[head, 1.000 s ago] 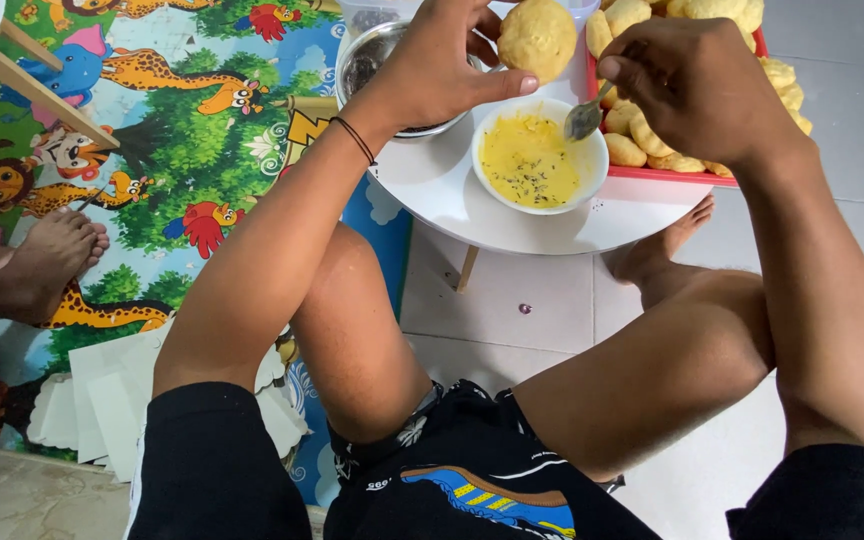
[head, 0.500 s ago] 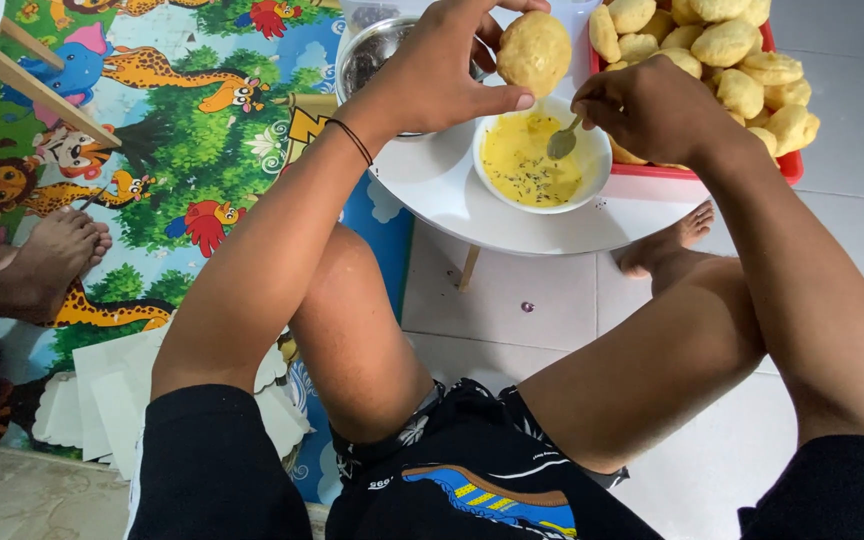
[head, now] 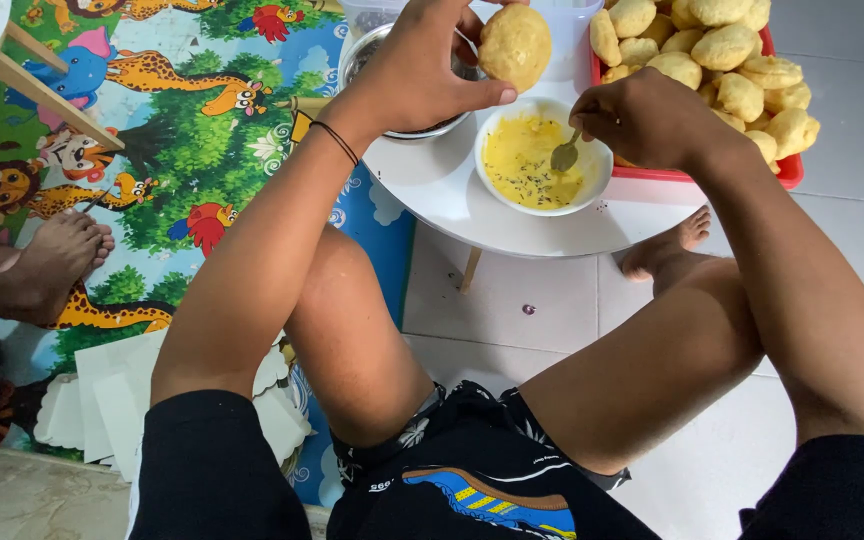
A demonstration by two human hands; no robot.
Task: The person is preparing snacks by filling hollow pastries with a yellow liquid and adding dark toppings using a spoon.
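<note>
Left hand [head: 422,70] reaches forward, fingers clamped on a bun [head: 515,45] above the bowl [head: 542,160]. Right hand [head: 647,120], at three o'clock of the bowl, grips a spoon [head: 564,155] dipped in yellow batter.

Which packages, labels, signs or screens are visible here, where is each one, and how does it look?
Shorts label: small white print on the black shorts, near the right thigh; too small to read.
Shoe picture: blue and yellow, on the shorts, bottom centre.
Play mat: floor at left, bright cartoon animals and green trees; a picture, not a sign.
Clear containers: table's far edge; no label shows.
No packages, signs or screens in view.
</note>
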